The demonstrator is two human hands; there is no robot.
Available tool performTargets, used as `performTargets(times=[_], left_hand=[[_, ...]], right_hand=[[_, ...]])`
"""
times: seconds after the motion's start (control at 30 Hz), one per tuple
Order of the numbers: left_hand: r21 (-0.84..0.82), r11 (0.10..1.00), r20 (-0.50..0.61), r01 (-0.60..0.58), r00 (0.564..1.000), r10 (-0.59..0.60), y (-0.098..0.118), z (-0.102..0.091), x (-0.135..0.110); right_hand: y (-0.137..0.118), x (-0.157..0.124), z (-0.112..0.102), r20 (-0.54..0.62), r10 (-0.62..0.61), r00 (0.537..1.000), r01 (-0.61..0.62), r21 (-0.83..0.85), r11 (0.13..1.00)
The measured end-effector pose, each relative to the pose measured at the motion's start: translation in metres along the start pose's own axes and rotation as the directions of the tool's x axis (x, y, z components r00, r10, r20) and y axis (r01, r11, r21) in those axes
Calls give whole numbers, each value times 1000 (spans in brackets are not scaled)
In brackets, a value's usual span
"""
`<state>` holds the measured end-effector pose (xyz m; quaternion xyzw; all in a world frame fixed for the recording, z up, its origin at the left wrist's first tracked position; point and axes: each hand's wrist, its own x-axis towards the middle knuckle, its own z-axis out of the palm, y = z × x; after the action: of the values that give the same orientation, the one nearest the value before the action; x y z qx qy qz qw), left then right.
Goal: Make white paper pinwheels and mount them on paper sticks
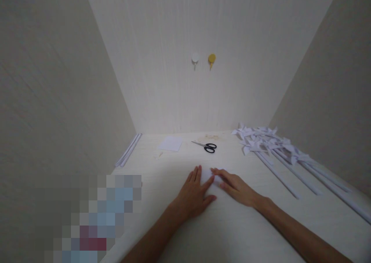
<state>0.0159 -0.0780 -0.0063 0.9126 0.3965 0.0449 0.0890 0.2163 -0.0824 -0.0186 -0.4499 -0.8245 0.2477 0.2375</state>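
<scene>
A small white sheet of paper (206, 173) lies on the table between my two hands, partly covered by them. My left hand (193, 195) rests flat over its left side, with the fingers stretched out and the thumb spread to the right. At the paper's right edge, my right hand (236, 187) has its fingertips and thumb bent around the sheet. Beyond the hands lie scissors (204, 145) with black handles, their blades pointing left. Another white square of paper (171, 143) is flat on the table to the left of the scissors.
Several white paper pinwheels (261, 141) on rolled paper sticks (286, 174) are heaped along the right side. Rolled paper sticks (129, 150) lie at the left edge. Two hooks, one white (195, 58) and one yellow (212, 58), are on the back wall. Walls enclose the table (174, 162).
</scene>
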Motion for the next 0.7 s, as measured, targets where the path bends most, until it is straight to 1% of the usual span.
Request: performTargets(times=[0.07,0.17,0.23,0.33,0.47,0.63,0.7], left_hand=[[-6,1000,-1,2,1000,-2,1,-1,0],[-18,1000,-31,-11,999,10,1,1,0],[-23,1000,-55,-19,998,17,0,3,0],[-20,1000,-59,-14,998,13,1,5,1],[-23,1000,-45,-20,999,19,3,2,2],[7,1000,-24,-18,1000,18,2,1,4],[20,999,-21,-26,999,27,1,1,4]], right_hand=[[-2,2,4,-39,11,999,-11,2,1000],[-13,10,14,-41,-5,999,3,-49,999],[-21,16,21,-27,-52,998,50,-71,996],[-29,21,26,-54,-101,993,93,-138,986],[-27,22,23,-33,-97,995,91,-151,984],[-21,20,20,-42,-105,994,96,-172,980],[-17,18,20,-47,-89,995,78,-204,976]])
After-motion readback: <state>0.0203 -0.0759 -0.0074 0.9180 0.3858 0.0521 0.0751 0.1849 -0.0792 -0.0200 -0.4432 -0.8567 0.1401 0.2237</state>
